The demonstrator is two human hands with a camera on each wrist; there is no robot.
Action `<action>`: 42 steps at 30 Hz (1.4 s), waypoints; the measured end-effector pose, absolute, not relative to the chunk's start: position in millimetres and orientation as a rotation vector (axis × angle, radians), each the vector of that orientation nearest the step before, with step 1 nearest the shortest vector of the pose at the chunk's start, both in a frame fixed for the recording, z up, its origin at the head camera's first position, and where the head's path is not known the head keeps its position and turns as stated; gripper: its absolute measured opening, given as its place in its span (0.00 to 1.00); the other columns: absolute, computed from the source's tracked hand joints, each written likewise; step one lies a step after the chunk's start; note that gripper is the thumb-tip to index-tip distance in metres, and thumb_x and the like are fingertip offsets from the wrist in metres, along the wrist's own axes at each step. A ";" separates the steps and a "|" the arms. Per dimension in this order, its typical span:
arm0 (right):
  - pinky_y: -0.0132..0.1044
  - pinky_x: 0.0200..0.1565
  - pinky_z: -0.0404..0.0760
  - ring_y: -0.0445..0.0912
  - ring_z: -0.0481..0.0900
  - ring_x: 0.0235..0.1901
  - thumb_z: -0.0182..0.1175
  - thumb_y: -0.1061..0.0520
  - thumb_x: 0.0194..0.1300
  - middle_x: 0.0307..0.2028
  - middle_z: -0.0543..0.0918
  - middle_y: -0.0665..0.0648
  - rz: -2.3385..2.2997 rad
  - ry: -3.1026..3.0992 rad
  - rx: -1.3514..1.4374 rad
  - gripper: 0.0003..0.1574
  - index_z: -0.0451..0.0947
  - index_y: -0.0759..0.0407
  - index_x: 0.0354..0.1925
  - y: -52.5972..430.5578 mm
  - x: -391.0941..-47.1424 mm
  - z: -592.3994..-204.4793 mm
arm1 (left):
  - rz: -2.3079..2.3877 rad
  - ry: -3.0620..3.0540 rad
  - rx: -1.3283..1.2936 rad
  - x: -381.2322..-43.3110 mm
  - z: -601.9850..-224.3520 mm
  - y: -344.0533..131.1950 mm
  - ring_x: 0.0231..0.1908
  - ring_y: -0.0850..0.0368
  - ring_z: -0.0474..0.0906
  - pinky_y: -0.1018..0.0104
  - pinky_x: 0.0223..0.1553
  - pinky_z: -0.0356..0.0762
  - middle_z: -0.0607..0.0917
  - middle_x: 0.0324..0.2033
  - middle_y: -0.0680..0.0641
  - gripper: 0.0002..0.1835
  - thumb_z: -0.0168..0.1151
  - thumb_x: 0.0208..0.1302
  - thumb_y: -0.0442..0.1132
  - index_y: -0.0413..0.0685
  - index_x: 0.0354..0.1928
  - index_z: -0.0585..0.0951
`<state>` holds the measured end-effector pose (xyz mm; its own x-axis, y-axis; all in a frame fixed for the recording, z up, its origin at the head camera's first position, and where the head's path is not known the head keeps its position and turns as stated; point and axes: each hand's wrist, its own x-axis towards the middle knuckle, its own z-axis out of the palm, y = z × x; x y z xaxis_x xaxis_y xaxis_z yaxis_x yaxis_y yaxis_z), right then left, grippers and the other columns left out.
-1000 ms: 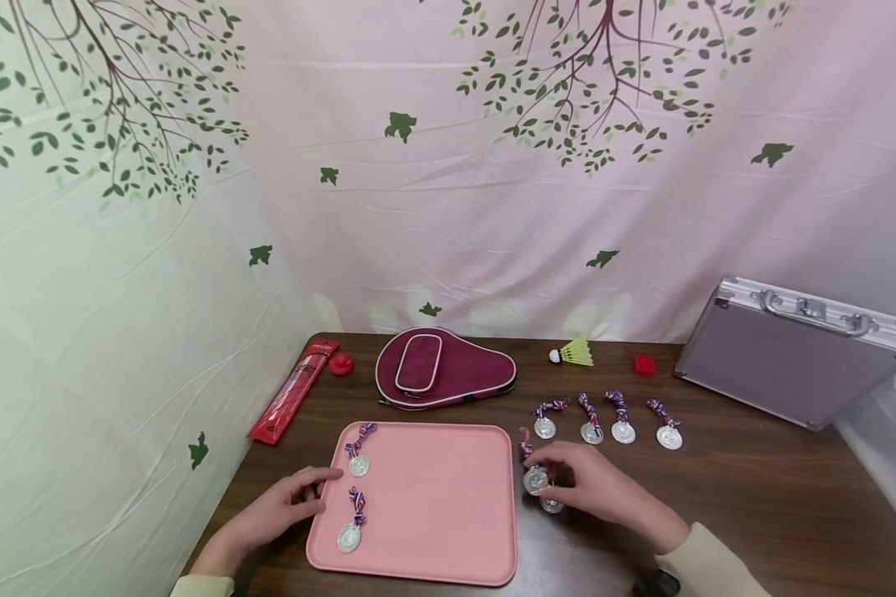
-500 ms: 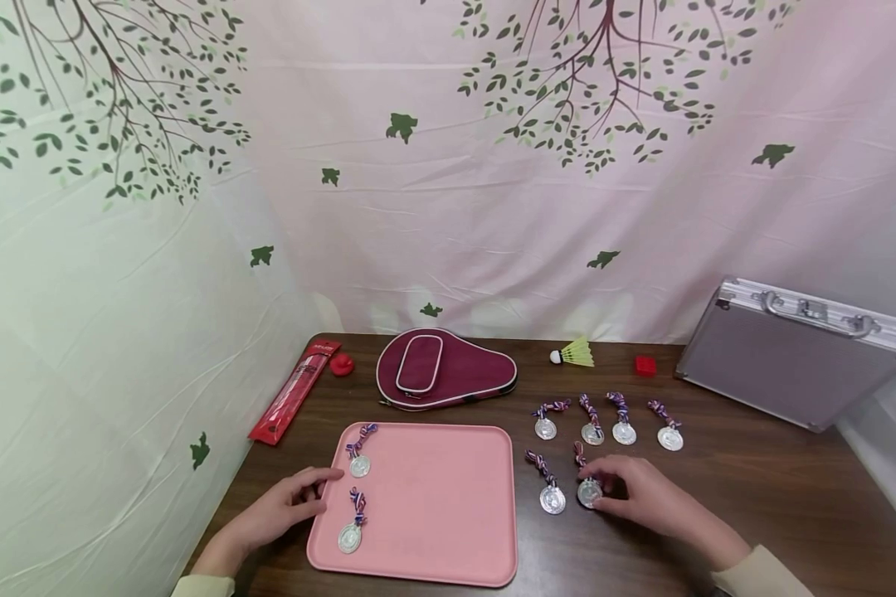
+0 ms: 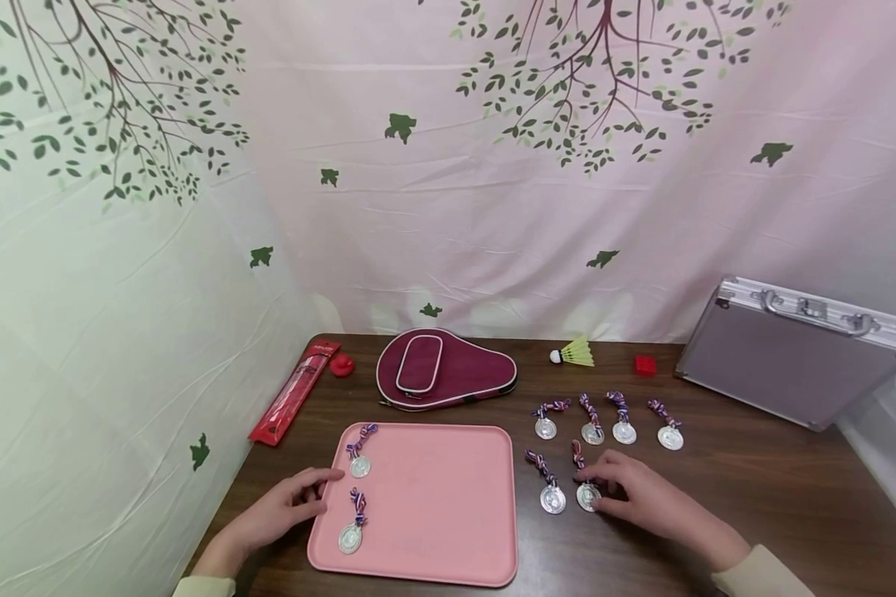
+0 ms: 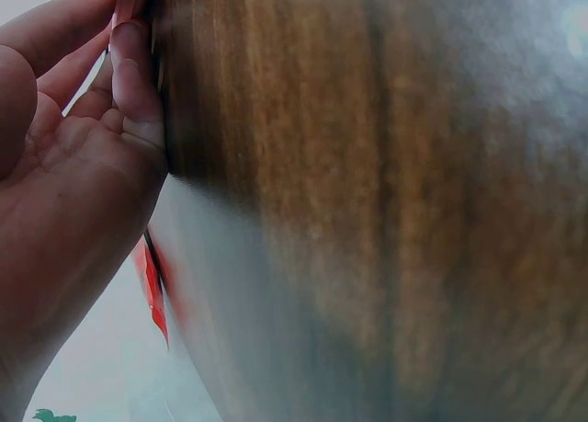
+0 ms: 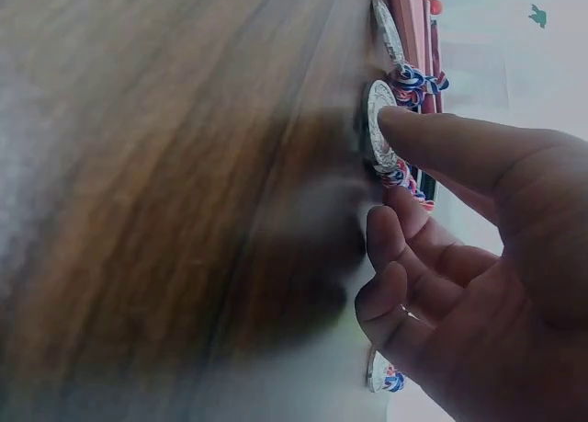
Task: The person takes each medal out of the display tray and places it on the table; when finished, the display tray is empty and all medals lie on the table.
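Thumb and forefinger of the right hand (image 3: 630, 489), in the head view, pinch the front right medal (image 3: 588, 497) by its disc, low against the table (image 3: 679, 531), its ribbon pointing towards the table's far edge. To do this well, I would keep the disc level, handle it by the rim alone, and leave a gap beside the front left medal (image 3: 552, 499) so the ribbons cannot tangle. The left hand (image 3: 291, 502) grips the left edge of the pink tray (image 3: 436, 506), thumb and forefinger apart along the rim. Eight medals are in sight: the far tray medal (image 3: 360, 466) by the tray's far left corner, the near tray medal (image 3: 350, 539) towards its near left corner, four back-row medals (image 3: 624, 432), and the front two, these last six lying off the tray's right edge. Towards the table's far edge: one red packet (image 3: 294, 394), one small red object (image 3: 341, 364), one bat case (image 3: 478, 373), one shuttlecock (image 3: 573, 353), one red block (image 3: 645, 366), one silver case (image 3: 784, 348).

Left wrist: bent fingers meet the tray's rim; how firmly, I cannot tell.

Right wrist: the thumb overlaps the pinched disc, the other fingers curled; the forefinger's contact is partly hidden.
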<state>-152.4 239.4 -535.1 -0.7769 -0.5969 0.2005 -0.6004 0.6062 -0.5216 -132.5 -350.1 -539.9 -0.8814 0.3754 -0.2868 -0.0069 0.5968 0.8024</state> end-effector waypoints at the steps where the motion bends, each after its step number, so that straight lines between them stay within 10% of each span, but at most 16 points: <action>1: 0.30 0.33 0.70 0.34 0.70 0.30 0.70 0.56 0.54 0.35 0.74 0.43 0.911 -2.789 1.050 0.21 0.82 0.47 0.48 238.3 -152.9 -534.4 | 1.208 2.397 0.290 -132.3 -540.0 -350.4 0.42 0.50 0.69 0.66 0.38 0.70 0.74 0.48 0.47 0.23 0.60 0.65 0.46 0.63 0.62 0.73; 42: 0.26 0.38 0.70 0.35 0.69 0.32 0.61 0.56 0.62 0.39 0.77 0.49 0.833 -2.782 1.430 0.17 0.81 0.47 0.51 -65.7 -197.4 -505.9 | 1.227 2.395 0.302 -133.0 -537.4 -353.0 0.42 0.49 0.69 0.65 0.39 0.70 0.75 0.45 0.47 0.23 0.59 0.66 0.45 0.63 0.62 0.73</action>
<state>-197.4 -65.7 -505.9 -0.6061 -0.7820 0.1453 -0.7332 0.4785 -0.4832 -133.0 -353.0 -537.4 -0.8838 0.3786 -0.2749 -0.0018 0.5847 0.8112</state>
